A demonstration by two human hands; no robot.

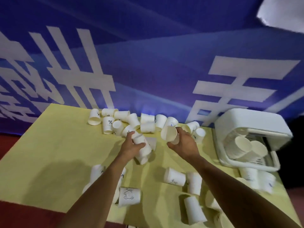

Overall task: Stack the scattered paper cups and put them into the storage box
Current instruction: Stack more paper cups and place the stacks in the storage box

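Left hand (131,146) grips a nested stack of cups (145,153); right hand (185,143), just beside, holds a single cup (168,133), likely to nest it. Storage box (246,117) lies further right, open.

I've got one view only: the head camera, wide-angle, looking forward and down across the bench (49,162) from its near side. It sits close, forearms (102,186) enter from the bottom edge, and faces the blue banner (164,63) behind.

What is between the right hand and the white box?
Head view: two loose paper cups lie on the yellow cloth between right hand and storage box.
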